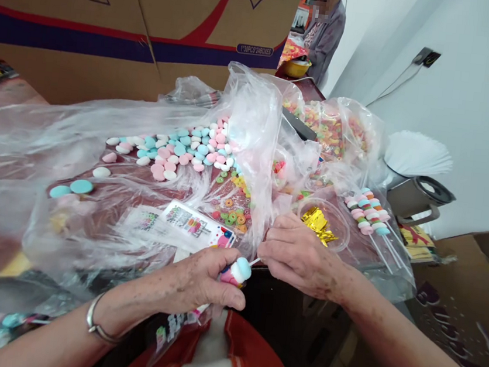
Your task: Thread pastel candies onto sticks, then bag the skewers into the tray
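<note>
My left hand (198, 278) is closed around a candy skewer (241, 270) of pastel blue, white and pink pieces. A clear printed wrapper (171, 334) hangs below that hand; whether it encloses the candy I cannot tell. With pinched fingertips, my right hand (300, 257) grips the white stick (255, 262) that comes out of the candy's end. Just beyond it lies a round clear tub (345, 233) with gold twist ties (319, 224). Printed wrappers (195, 225) rest on the table past my left hand.
Loose pastel candies (182, 147) and ring candies (234, 215) lie on plastic sheeting. Finished-looking skewers (369, 212) lie at right, near a grey jug (419, 197). A large carton (125, 22) stands behind. Another person (327, 40) works at the back. Open cartons (466, 291) stand lower right.
</note>
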Available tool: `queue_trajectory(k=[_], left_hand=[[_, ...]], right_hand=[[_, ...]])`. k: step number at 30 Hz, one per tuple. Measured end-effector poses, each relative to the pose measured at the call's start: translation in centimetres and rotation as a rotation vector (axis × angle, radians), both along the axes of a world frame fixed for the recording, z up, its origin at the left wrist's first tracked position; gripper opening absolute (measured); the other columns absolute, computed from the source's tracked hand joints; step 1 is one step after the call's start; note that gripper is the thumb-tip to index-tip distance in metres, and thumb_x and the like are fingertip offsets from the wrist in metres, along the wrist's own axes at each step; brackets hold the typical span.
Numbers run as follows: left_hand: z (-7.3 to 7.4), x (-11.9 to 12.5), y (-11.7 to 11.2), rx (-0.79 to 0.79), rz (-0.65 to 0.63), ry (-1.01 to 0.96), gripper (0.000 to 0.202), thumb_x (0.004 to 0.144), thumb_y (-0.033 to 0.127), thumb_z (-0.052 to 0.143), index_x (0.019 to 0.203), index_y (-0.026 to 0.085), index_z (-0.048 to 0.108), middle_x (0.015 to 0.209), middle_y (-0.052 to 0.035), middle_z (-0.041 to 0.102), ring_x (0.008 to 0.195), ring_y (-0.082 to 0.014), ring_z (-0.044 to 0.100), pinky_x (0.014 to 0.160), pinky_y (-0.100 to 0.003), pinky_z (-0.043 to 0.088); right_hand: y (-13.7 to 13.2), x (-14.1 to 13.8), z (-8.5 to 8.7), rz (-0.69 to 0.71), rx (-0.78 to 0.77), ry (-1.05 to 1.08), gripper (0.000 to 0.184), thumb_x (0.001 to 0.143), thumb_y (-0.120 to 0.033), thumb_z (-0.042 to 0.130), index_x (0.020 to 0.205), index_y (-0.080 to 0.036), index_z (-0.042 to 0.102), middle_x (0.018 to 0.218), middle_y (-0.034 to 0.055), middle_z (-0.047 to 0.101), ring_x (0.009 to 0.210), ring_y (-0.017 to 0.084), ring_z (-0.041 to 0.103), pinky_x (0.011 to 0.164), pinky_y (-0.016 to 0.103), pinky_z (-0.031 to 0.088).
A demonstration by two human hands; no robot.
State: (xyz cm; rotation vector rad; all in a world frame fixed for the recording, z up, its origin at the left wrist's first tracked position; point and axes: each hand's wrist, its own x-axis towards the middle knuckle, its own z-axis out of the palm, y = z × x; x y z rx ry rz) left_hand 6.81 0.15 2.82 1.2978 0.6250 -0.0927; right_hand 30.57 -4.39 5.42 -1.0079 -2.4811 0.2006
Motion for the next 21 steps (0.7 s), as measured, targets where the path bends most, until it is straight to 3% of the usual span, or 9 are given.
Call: queue_trajectory(k=[8,12,16,21], left_hand=[[0.7,0.1,-0.1,0.121,0.067,0.041,0.038,0.073,0.041,0.077,0.091,0.021,0.052,0.060,0.0100,0.047,0.052,-0.0104,0.042,0.047,-0.022,0.032],[0.3,1.2,-0.5,0.303,0.142,-0.093,0.039,0.069,0.038,0.081,0.092,0.019,0.057,0.082,0.0031,0.058,0.078,-0.0163,0.051,0.066,-0.025,0.042],[0.8,1.0,-0.6,0.127,0.187,-0.105,0.041,0.074,0.038,0.076,0.103,0.019,0.053,0.085,0.0018,0.058,0.069,-0.0137,0.050,0.059,-0.025,0.040],[1.4,-2.1,-0.1,0.034,0.106,-0.069,0.036,0.081,0.042,0.071,0.105,0.019,0.055,0.090,0.0019,0.057,0.080,-0.0141,0.050,0.068,-0.024,0.042]], right_hand=[[0.4,-0.3,1.0,-0.026,-0.050,-0.053,0.024,0.097,-0.018,0.046,0.077,-0.018,0.060,0.071,0.0015,0.058,0.071,0.016,0.044,0.071,0.031,0.032],[0.1,-2.5,-0.1,0.100,-0.026,-0.112,0.023,0.097,-0.018,0.049,0.076,-0.017,0.060,0.074,0.0015,0.059,0.071,0.016,0.043,0.074,0.032,0.032],[0.3,-2.4,-0.3,0.087,-0.021,-0.098,0.024,0.098,-0.018,0.049,0.078,-0.016,0.062,0.076,0.0027,0.059,0.074,0.017,0.044,0.073,0.032,0.032],[0.9,-0.4,0.5,0.030,-0.022,-0.022,0.024,0.100,-0.021,0.046,0.087,-0.014,0.065,0.079,0.0051,0.060,0.080,0.019,0.047,0.076,0.032,0.034]])
